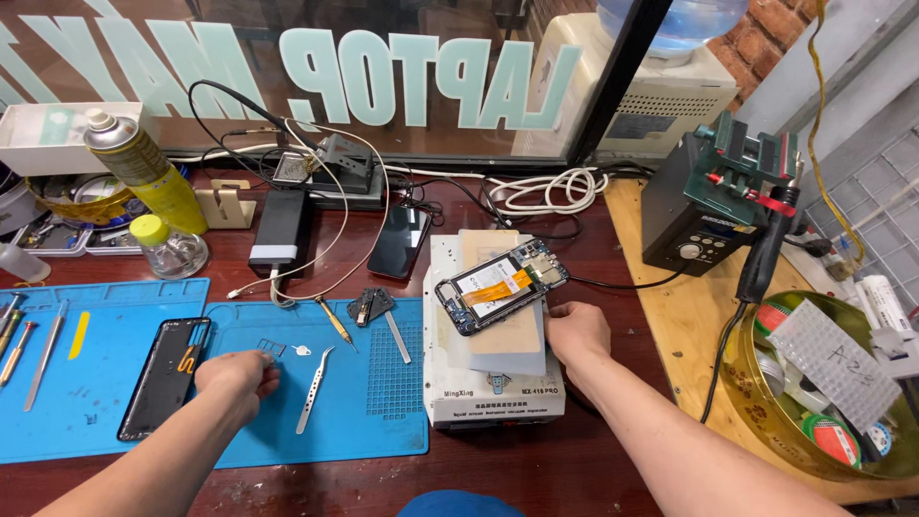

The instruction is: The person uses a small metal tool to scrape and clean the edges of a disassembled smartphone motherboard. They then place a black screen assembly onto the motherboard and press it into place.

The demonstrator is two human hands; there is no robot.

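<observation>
Fingers of the left hand [237, 373] are curled together, tips pressed down on the blue work mat [383, 402] in the lower left of the frame; something tiny may be pinched under them, but it is too small to tell. Just left of that hand lies a black phone frame [165, 377], flat on the mat, its inside facing up and looking stripped. Just right of the hand lie steel tweezers [314, 388], untouched, and above them a few small loose parts [272, 347] sit on the mat.

Right hand [577, 330], at centre frame, rests with its fingers closed against the right edge of a pale pad on top of a white heating box [493, 383]. It grips no tool; it seems only to steady the pad. On that pad, just above the hand, lies the opened phone [503, 285], tilted, back cover off, with its board and an orange flex cable [498, 285] exposed.

Judging from how things lie, the opening is done: one phone is laid bare on the heater and a second frame is emptied on the mat. Putting parts back looks left to do, since the opened phone has no cover on and small pieces lie loose.

Farther out, a small screwdriver [335, 321] and a metal spudger [398, 337] lie at the mat's upper edge, more drivers [19, 345] at far left. Another dark phone [399, 241] lies face up on the red-brown table [536, 469] above the heater, a yellow spray can [148, 168] stands at upper left, and a black hot-air station [694, 215] sits at upper right.
</observation>
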